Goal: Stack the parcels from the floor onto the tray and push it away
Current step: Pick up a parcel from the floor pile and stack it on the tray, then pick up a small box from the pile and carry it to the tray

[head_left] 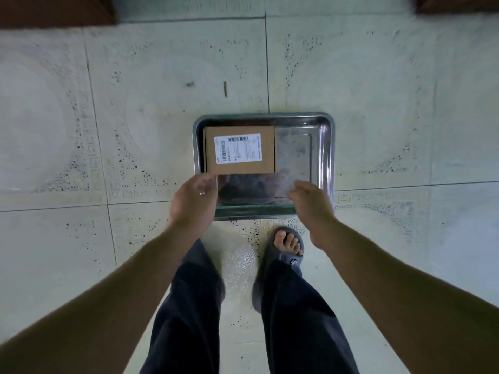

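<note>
Open room: the tiled floor (378, 103) is lying bare on the far side of the tray (328, 157) and to both its sides; two dark brown shapes (54, 9) are sitting well apart from it at the far corners of the view.
Near edge: the tray's near rim is lying just beyond a grey slipper (280, 263); a clear bubble-wrap piece (239, 265) is lying on the floor between the legs.
Tray contents: one brown parcel (239, 150) is lying flat in the far-left part, and the right and near parts are showing bare metal.
Left hand (194, 201): hovering at the parcel's near-left corner, grip loosely curled and holding nothing.
Right hand (310, 203): hanging over the tray's near-right corner, grip relaxed, nothing in it; contact with the rim cannot be told.
Label (237, 148): white, showing two barcodes; the print is too small to read.
</note>
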Available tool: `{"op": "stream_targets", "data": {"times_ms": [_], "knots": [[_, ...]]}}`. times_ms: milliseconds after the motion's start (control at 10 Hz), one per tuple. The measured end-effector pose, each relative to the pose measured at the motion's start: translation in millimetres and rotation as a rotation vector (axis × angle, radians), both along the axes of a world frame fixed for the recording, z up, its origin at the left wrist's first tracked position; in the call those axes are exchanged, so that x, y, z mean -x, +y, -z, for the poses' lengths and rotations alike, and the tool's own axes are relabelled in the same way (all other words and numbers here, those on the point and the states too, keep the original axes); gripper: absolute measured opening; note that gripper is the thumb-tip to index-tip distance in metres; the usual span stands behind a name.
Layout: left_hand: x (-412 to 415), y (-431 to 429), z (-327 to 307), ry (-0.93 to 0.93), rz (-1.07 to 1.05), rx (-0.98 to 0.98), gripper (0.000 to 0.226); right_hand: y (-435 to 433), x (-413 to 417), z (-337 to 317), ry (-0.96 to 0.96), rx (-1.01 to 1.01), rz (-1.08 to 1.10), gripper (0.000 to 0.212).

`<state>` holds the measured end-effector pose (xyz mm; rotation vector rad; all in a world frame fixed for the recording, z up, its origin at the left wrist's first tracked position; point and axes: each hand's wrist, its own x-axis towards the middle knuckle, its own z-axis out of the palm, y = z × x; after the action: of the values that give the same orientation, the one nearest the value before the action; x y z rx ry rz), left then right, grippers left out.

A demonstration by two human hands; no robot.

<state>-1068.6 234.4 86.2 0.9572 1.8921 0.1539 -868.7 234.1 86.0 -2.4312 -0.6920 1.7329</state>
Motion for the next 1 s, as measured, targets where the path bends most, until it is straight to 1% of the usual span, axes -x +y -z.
{"op": "stream_targets", "data": {"times_ms": [100,200,300,400,500,600,700,800,900,1000], "knots": [[-10,1,-60,-0.061,-0.108,0.012,0.025,-6,0,-66,0.059,-0.005,0.009,0.034],[-19,-3,-117,-0.116,-0.071,0.014,0.026,-12,-3,-119,-0.016,-0.001,-0.092,0.033],[-26,-9,-166,-0.177,-0.122,0.003,0.024,-25,-10,-156,-0.069,-0.067,-0.193,0.029],[-30,-15,-214,-0.218,-0.086,0.006,0.024,-42,-10,-210,-0.087,-0.084,-0.174,0.024],[-34,-16,-281,-0.297,-0.050,-0.047,0.022,-63,-11,-282,-0.087,-0.167,-0.035,0.022],[-38,-16,-339,-0.370,-0.035,-0.031,0.025,-83,-18,-342,-0.070,-0.239,0.093,0.018],[-47,-18,-397,-0.426,0.025,0.000,0.024,-107,-27,-401,-0.040,-0.291,0.295,0.021],[-64,-25,-445,-0.456,0.100,0.009,0.021,-143,-39,-445,-0.009,-0.313,0.453,0.029],[-93,-40,-482,-0.496,0.181,0.008,0.019,-178,-55,-488,-0.006,-0.384,0.564,0.058],[-133,-55,-508,-0.556,0.246,0.026,0.020,-208,-78,-529,-0.083,-0.333,0.486,0.083]]}}
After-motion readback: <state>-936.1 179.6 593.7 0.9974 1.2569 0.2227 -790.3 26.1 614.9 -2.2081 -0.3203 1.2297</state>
